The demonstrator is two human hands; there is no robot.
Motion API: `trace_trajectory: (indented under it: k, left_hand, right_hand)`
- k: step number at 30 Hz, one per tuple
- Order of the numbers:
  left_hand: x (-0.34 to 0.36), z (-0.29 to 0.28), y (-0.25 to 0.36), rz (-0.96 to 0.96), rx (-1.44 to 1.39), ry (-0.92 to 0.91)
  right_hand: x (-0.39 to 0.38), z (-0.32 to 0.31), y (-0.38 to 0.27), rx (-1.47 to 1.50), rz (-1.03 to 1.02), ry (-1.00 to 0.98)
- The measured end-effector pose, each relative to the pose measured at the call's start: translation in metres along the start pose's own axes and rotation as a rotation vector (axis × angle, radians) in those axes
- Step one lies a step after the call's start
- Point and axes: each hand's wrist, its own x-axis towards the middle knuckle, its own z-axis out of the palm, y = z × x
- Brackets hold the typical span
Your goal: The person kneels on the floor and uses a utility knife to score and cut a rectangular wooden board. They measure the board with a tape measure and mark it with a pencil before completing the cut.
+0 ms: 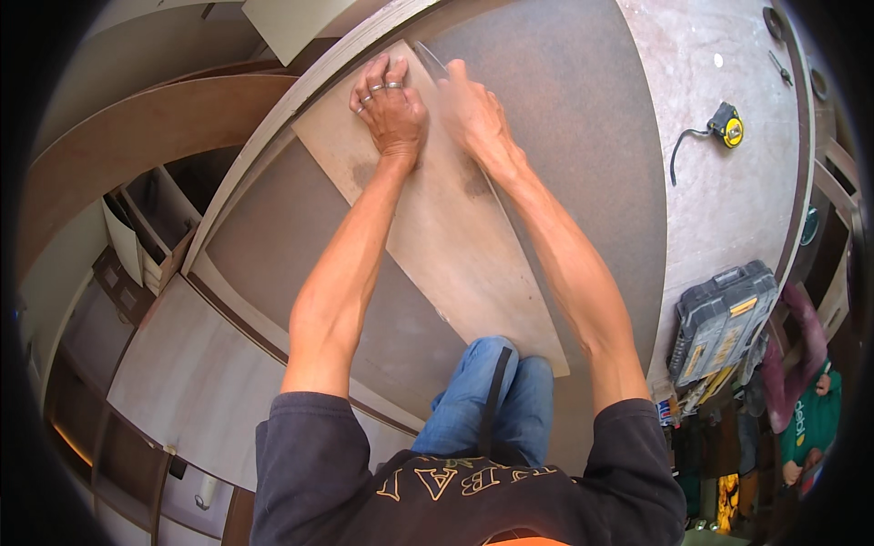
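Observation:
A long pale wooden board lies slantwise on a larger brown panel, its near end by my knees. My left hand, with rings on its fingers, presses on the far part of the board, fingers bent and apart. Beside the board's right edge, my right hand is closed and partly smeared by motion. A thin, pale, blade-like piece sticks out ahead of it over the board's far corner; its handle and exact kind are hidden in the grip.
The brown panel has a raised rim along its far left. At right, a yellow and black tape measure and a dark tool case rest on a pale surface. A person in green is at the lower right. Curved wooden parts stand left.

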Motion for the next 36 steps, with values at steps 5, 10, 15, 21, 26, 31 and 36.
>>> trace_trajectory:
  k: [5, 10, 15, 21, 26, 31, 36]
  left_hand:
    - [-0.001, -0.001, 0.001, -0.005, 0.011, -0.004]
    - [-0.003, -0.002, 0.001, -0.002, 0.010, -0.003]
    - [-0.002, -0.002, 0.004, 0.008, 0.022, 0.002]
    - [0.000, 0.005, -0.001, 0.014, 0.032, 0.032]
    - [0.003, -0.003, 0.003, -0.001, 0.015, -0.007]
    - [0.001, -0.001, -0.002, -0.006, 0.019, 0.004]
    - [-0.002, 0.006, -0.004, -0.001, 0.004, 0.025]
  right_hand:
    - [0.011, 0.005, -0.004, -0.062, 0.054, -0.027]
    - [0.012, 0.004, -0.011, -0.068, 0.091, -0.095]
    - [0.014, 0.009, -0.013, -0.134, 0.074, -0.129]
    - [0.003, 0.017, 0.002, -0.122, -0.027, -0.051]
    - [-0.095, 0.000, 0.032, -0.168, 0.105, -0.193]
    - [-0.097, -0.015, 0.031, -0.062, 0.226, -0.233]
    - [-0.013, -0.006, 0.003, -0.023, 0.028, -0.056]
